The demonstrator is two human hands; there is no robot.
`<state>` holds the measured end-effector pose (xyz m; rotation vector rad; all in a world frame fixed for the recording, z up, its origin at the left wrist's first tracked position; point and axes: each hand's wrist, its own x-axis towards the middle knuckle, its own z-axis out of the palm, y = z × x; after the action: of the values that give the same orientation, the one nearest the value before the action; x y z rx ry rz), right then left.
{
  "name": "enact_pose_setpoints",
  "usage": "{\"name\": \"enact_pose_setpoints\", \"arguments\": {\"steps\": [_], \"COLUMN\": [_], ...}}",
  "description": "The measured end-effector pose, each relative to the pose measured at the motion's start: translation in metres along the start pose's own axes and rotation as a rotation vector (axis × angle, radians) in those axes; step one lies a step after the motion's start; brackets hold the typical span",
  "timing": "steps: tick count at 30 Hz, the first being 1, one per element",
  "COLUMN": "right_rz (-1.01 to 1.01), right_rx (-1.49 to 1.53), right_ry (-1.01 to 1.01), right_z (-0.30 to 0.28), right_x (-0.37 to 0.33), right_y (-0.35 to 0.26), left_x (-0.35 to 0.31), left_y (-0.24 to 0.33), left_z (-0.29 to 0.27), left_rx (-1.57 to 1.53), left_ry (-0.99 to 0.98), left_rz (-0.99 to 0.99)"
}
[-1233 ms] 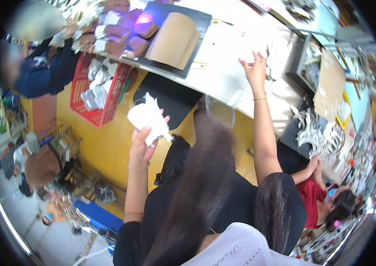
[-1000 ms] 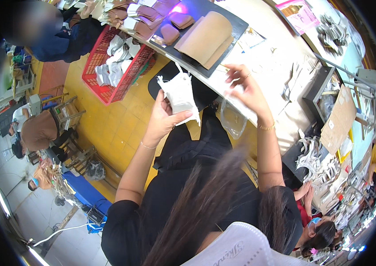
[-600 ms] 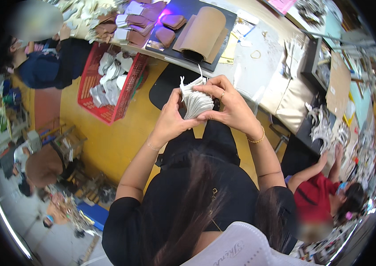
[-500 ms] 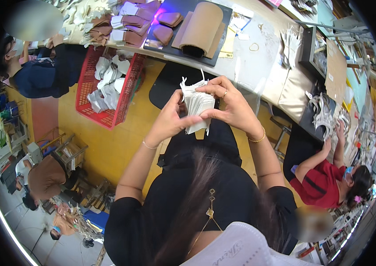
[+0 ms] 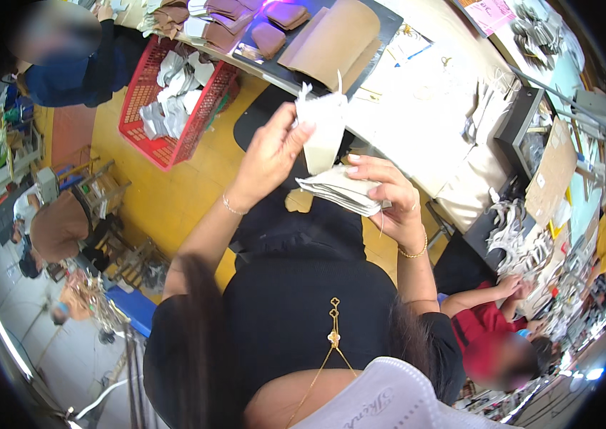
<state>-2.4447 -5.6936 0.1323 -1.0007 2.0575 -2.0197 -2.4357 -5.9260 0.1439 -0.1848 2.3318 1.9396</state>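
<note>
My left hand [image 5: 274, 154] is closed on a bundle of white pieces [image 5: 323, 129], thumb across its face. The bundle stands nearly upright, with frayed, pointed tips at its top. Lower and to the right, my right hand [image 5: 387, 193] grips a stack of off-white pieces [image 5: 346, 191], fingers over the top and layered edges showing on the near side. A thin thread hangs from this stack. The two bundles are close together in front of my body; whether they touch I cannot tell. The exact kind of the pieces is unclear.
A red plastic basket [image 5: 122, 118] with white pieces stands on the yellow floor at left. On the worktable [image 5: 453, 96] lie a rolled brown sheet [image 5: 335, 43], brown pads [image 5: 268, 41] and stacked brown pieces. A co-worker in red [image 5: 481, 322] sits at right.
The single stack held between both hands is now two bundles, one in each hand. My left hand has risen slightly, and my right hand has moved lower and to the right.
</note>
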Motion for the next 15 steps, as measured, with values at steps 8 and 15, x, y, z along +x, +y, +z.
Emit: {"name": "enact_pose_setpoints", "arguments": {"steps": [8, 15], "right_rz": [-0.357, -0.335], "right_rx": [-0.207, -0.512], "right_ry": [0.206, 0.333], "right_z": [-0.089, -0.094], "right_x": [0.002, -0.003], "right_y": [-0.008, 0.022], "left_x": [0.048, 0.052], "left_y": [0.033, 0.041], "left_z": [0.063, 0.14], "left_rx": [-0.036, -0.327], "left_ry": [0.195, -0.044], "left_rz": [0.003, -0.156]}}
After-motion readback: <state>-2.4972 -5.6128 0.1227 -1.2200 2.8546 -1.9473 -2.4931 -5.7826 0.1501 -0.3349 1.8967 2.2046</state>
